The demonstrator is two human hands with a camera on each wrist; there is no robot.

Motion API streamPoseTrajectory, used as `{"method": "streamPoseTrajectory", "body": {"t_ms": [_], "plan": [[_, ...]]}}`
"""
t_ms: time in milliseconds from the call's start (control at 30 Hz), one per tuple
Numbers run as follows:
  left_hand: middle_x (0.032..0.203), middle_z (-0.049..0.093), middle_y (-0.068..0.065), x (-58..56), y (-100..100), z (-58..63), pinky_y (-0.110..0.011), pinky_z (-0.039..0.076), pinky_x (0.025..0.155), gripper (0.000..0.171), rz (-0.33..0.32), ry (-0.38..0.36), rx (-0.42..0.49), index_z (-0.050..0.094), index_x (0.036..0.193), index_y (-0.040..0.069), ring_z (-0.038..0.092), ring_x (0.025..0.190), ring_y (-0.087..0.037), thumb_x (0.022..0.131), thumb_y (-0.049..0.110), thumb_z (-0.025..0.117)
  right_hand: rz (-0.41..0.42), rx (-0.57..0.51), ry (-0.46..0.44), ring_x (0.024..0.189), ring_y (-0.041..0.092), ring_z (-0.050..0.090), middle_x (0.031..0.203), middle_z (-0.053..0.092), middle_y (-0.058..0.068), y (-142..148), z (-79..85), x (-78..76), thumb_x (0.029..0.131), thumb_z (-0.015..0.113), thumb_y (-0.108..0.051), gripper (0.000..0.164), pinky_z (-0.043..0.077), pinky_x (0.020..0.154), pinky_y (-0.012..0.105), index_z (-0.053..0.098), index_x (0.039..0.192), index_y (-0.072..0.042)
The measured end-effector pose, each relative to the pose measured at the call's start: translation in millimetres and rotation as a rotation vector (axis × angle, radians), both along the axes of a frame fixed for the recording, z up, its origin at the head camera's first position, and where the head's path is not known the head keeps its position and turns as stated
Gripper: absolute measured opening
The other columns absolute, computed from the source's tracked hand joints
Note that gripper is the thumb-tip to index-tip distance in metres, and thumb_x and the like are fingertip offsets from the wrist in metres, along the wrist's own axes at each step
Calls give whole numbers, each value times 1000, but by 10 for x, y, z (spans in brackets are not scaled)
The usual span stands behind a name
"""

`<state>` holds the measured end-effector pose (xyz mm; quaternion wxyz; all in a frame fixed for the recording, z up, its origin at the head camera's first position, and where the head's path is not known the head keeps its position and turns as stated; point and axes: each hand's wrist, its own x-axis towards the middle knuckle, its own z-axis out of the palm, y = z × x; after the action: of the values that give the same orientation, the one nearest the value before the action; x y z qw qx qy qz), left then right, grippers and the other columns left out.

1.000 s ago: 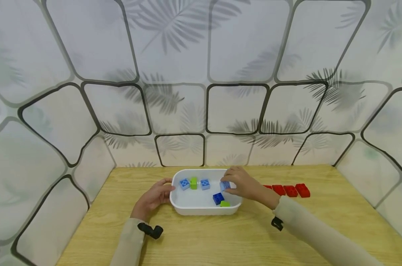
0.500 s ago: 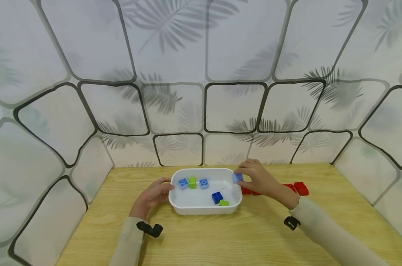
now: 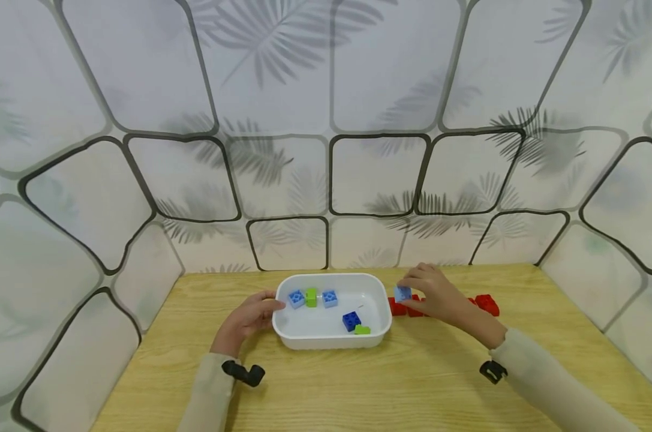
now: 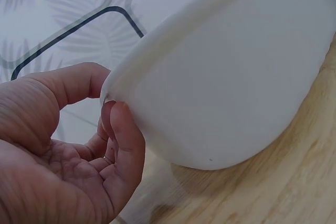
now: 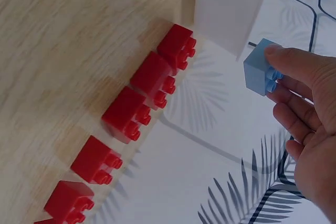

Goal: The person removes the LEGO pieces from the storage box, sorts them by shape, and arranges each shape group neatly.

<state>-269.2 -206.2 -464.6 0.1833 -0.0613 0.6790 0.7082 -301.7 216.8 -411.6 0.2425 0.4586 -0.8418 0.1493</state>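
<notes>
My left hand [image 3: 250,319] grips the left rim of a white plastic tub [image 3: 331,342]; in the left wrist view the thumb and fingers pinch its edge [image 4: 113,85]. A light blue toy brick [image 5: 258,69] is pinched between the thumb and fingers of my right hand [image 3: 433,294], held up just right of the tub and over a row of red bricks [image 5: 126,114]. Inside the tub lie two light blue bricks [image 3: 329,298], a dark blue brick [image 3: 351,321] and two lime green bricks [image 3: 311,297].
The red bricks stand in a line on the wooden table [image 3: 336,390], from the tub's right side outward, partly hidden by my right hand in the head view. A patterned wall covering [image 3: 379,174] rises behind the table and on both sides.
My right hand has lifted the light blue brick out of the tub's right end and carried it rightward past the rim. My left hand stays on the tub.
</notes>
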Motion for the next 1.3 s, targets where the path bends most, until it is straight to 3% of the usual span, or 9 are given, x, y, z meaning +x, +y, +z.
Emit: {"method": "streamPoseTrajectory", "body": {"t_ms": [333, 667, 1300], "plan": [[111, 67, -5, -17, -13, -36, -21, 53, 69, 50, -21, 11, 48, 41, 143, -8, 65, 84, -8, 100, 11, 60, 19, 74, -18, 89, 22, 59, 93, 71, 3, 92, -217, 59, 66, 95, -14, 35, 48, 81, 49, 77, 96, -7], [104, 69, -1, -31, -35, -68, -21, 55, 69, 49, -48, 17, 92, 39, 144, -8, 66, 82, -7, 102, 10, 56, 12, 111, -125, 91, 23, 60, 94, 71, 3, 93, -283, 110, 70, 92, -10, 30, 48, 84, 51, 77, 96, -7], [110, 70, -2, -27, -31, -60, -23, 57, 73, 56, -54, 9, 94, 35, 149, -8, 69, 88, -9, 101, 11, 57, 30, 180, -44, 90, 18, 55, 92, 69, -2, 91, -502, 101, 71, 92, -22, 30, 42, 82, 40, 77, 95, -11]]}}
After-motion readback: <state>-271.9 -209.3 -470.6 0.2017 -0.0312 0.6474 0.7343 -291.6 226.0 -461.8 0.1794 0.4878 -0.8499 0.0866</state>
